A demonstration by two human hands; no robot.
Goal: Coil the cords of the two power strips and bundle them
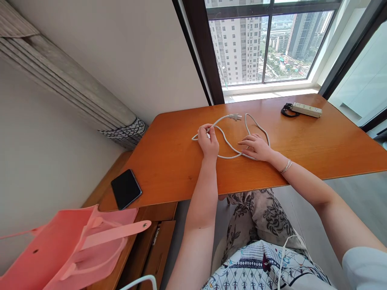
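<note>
A white power cord (225, 138) lies in loose loops on the wooden table. My left hand (208, 141) is closed around the cord a short way behind its plug (235, 117). The plug's prongs point to the right. On the right side of the loops, my right hand (256, 147) rests low with its fingers stretched out and slightly apart. Its fingertips are at the cord, and part of the cord passes beneath this hand. Whether those fingers press on it I cannot tell.
A white power strip (307, 109) with a black cord (290, 110) lies at the table's back right. A black phone (126, 189) lies at the left corner. Beside it is an open pink bag (69, 241). The window (266, 48) is beyond the table's back edge.
</note>
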